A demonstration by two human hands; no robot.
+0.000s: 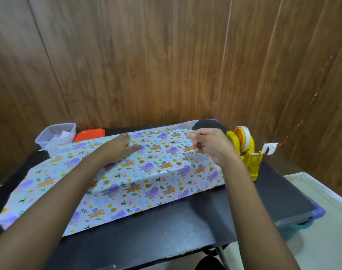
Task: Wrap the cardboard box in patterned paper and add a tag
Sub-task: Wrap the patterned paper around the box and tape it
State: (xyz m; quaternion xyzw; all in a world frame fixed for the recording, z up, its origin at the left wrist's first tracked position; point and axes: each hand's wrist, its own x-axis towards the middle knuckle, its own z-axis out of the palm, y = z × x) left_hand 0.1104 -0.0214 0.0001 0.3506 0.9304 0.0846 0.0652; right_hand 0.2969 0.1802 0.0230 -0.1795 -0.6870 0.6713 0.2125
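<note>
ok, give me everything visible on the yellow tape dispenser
The tape dispenser is a yellow desktop type that looks like plastic. A roll of pale tape stands on edge on a yellow hub at its far end, and the cutter end points toward the camera. The dispenser stands upright on the black table, at the far right, just right of the patterned paper. The right hand overlaps its left edge in view; whether they touch cannot be told. No pulled-out strip of tape is visible.
</note>
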